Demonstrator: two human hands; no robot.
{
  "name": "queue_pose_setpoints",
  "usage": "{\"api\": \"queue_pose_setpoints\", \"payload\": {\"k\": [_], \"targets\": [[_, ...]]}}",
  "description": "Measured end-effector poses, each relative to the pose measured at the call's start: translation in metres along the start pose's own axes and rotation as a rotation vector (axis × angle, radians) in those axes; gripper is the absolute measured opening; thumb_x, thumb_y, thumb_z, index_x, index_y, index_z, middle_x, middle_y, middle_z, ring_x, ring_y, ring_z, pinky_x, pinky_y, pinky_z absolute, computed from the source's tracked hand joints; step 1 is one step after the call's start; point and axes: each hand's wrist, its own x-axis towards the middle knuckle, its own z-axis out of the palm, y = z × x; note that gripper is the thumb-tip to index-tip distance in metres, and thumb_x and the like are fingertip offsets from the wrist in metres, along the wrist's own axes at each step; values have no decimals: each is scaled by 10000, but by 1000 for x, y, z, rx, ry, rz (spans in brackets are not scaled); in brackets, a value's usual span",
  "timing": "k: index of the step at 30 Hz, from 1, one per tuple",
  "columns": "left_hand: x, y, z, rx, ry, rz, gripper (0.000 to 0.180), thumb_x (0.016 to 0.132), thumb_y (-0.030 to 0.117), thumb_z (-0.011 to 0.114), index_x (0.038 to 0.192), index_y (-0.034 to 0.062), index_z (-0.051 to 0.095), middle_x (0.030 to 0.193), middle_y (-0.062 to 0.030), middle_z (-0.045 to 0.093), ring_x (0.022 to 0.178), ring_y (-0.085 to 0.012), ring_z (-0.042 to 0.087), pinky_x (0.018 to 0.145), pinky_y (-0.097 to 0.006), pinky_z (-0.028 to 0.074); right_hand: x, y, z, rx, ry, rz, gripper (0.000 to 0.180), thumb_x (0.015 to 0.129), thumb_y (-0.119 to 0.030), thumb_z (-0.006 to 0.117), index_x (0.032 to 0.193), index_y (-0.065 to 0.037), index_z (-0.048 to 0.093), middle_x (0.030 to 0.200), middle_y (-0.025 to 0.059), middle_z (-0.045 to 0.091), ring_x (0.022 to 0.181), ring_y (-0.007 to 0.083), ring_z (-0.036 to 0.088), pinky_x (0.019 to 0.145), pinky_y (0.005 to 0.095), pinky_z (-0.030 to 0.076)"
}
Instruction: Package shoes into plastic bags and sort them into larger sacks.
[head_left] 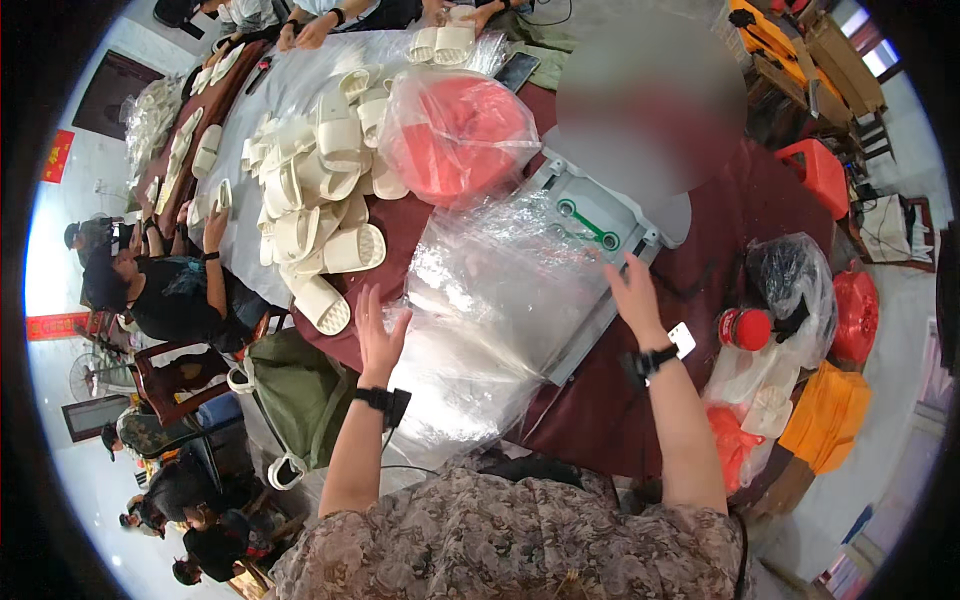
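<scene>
Film [480,300] is lying partly over the grey machine [605,190], between the left hand [380,340] and the right hand [634,297]. Handling it well is probably calling for light, even touches at both edges, without tugging. The left thumb and the right fingers are standing apart, and neither hand is gripping anything. The film is looking clear, glossy and wrinkled.

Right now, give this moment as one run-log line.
left hand: open, empty; right hand: open, near grey machine; clear plastic: partly over machine; cream slippers: heaped
</scene>
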Motion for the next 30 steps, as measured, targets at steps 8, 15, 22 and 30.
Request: {"api": "queue_pose_setpoints", "payload": {"k": [8,15,22,30], "targets": [[83,-32,55,-889,-348,-194,630,955,454,455,1351,-35,416,1391,-195,439,1281,-282,417,1097,-359,257,-6,-60,77,-359,121,349,772,847,-546,555,1336,30,395,1394,241,379,1174,458,443,1008,490,369],[37,-99,34,-1198,-661,-246,639,968,546,352,1294,20,508,1253,-84,553,1190,-189,462,1045,-316,303,-58,-105,80,-144,-53,312,643,856,-477,596,1301,-31,470,997,129,609,992,283,563,881,404,440],[-3,-158,-14,-1234,-782,-510,701,941,572,400,1387,32,377,1310,-109,507,1256,-207,419,1063,-323,301,-175,-138,124,465,-670,68,530,884,-353,611,1332,-98,489,980,124,610,931,241,584,857,327,455],[23,-120,-18,-791,-670,-278,750,846,516,609,1299,-60,452,1294,-190,521,1246,-293,450,1049,-380,337,-233,-197,156,5,-977,-214,607,839,-582,568,1202,-96,603,1097,173,611,1014,316,587,876,402,458]]}}
